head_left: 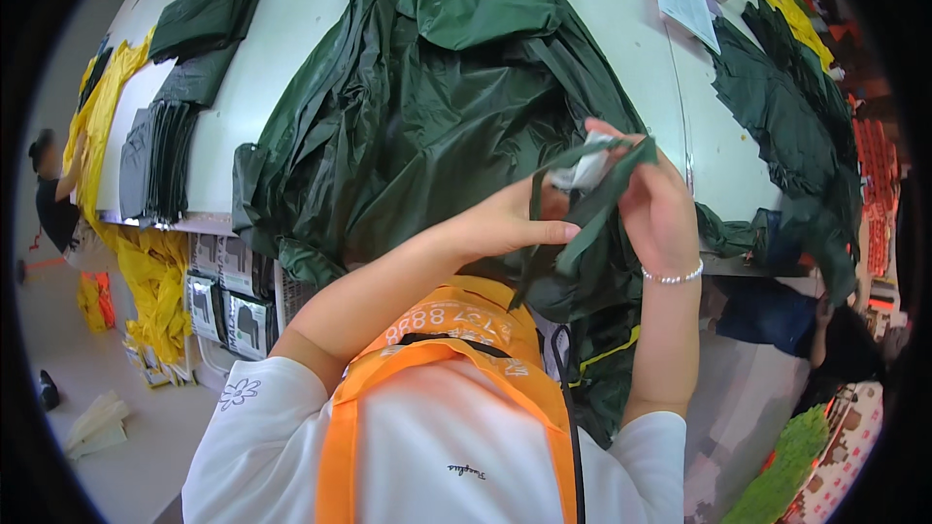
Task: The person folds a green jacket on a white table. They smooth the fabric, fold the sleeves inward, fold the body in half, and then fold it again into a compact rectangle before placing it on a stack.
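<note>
A dark green raincoat, glossy and wrinkled, lies spread on the white table in front of me, its hood-like flap at the far end. Over its right side my two hands work close together on a narrow green fabric strip. My left hand reaches across from the left, thumb pressed to the strip's lower part; its other fingers are partly hidden. My right hand, wearing a beaded bracelet, pinches the strip's upper end. A small white label shows between the hands, partly covered by the strip.
Folded dark green garments and a grey-green stack lie at the table's left, beside yellow garments. More green garments and a white sheet are at the right. Packaged items sit below the table. Other people stand at both sides.
</note>
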Action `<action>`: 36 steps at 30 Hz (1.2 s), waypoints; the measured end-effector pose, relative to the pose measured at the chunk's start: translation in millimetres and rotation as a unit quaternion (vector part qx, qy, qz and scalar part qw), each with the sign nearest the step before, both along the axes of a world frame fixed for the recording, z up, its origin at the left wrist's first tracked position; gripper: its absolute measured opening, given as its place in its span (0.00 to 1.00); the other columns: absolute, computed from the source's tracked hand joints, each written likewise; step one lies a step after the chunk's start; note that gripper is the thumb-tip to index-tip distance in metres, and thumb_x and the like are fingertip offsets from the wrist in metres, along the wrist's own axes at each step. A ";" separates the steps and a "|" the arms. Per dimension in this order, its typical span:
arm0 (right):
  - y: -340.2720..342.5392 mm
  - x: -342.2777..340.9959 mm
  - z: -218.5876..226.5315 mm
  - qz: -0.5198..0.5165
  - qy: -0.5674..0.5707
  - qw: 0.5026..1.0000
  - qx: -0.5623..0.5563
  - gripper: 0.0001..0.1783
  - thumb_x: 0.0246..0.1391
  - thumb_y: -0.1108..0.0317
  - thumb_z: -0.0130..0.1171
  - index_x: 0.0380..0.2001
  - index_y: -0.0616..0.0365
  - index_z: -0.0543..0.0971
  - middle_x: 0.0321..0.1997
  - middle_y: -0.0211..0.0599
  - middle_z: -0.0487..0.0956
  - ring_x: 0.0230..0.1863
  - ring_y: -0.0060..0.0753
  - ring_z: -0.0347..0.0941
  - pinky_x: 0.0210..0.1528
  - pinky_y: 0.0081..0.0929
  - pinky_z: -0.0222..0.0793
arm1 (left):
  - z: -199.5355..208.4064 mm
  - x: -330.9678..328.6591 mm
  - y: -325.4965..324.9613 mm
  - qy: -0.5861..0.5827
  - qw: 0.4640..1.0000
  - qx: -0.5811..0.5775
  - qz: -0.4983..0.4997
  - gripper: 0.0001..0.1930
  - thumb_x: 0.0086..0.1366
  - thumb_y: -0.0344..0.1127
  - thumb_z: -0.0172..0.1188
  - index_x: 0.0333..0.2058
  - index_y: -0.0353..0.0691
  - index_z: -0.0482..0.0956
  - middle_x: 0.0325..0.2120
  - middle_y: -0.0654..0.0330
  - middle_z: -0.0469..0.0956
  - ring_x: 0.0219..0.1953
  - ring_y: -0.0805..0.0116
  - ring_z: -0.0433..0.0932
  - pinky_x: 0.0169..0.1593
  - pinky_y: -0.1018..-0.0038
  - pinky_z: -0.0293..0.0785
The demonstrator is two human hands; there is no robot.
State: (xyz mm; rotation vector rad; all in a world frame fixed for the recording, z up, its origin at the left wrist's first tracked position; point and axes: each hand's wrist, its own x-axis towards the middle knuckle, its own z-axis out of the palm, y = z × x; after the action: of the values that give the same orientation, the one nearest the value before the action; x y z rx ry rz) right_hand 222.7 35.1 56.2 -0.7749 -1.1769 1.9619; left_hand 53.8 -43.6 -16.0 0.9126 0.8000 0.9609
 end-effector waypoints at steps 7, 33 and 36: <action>40.0 19.7 -36.2 -0.054 0.119 0.989 -0.070 0.12 0.63 0.62 0.43 0.29 0.57 0.69 0.21 0.28 0.64 0.17 0.20 0.54 0.21 0.18 0.54 | -45.9 2.8 -31.7 -0.051 0.995 -0.079 0.030 0.08 0.65 0.36 0.55 0.34 0.36 0.75 0.24 0.66 0.74 0.28 0.79 0.70 0.37 0.81 0.64; -260.3 -99.3 -99.3 0.405 -0.239 0.818 0.332 0.05 0.43 0.72 0.62 0.25 0.58 0.76 0.26 0.40 0.72 0.29 0.41 0.72 0.31 0.33 0.69 | -112.0 -118.9 -313.0 0.057 0.977 -0.195 -0.064 0.14 0.59 0.41 0.57 0.33 0.34 0.81 0.27 0.63 0.80 0.29 0.79 0.75 0.34 0.81 0.71; -293.4 -88.2 -121.7 0.455 -0.186 0.821 0.292 0.05 0.43 0.72 0.63 0.26 0.59 0.79 0.29 0.36 0.75 0.31 0.40 0.72 0.34 0.32 0.69 | -177.6 -89.2 -382.3 0.181 0.971 -0.152 -0.026 0.13 0.57 0.33 0.58 0.41 0.36 0.79 0.36 0.61 0.79 0.39 0.73 0.76 0.44 0.76 0.71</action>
State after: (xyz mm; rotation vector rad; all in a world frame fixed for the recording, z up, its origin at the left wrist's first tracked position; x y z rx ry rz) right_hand 134.5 -258.3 -65.6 -0.2492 -2.5916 1.9345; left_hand -35.4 -425.9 -193.5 0.8447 1.1912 0.6073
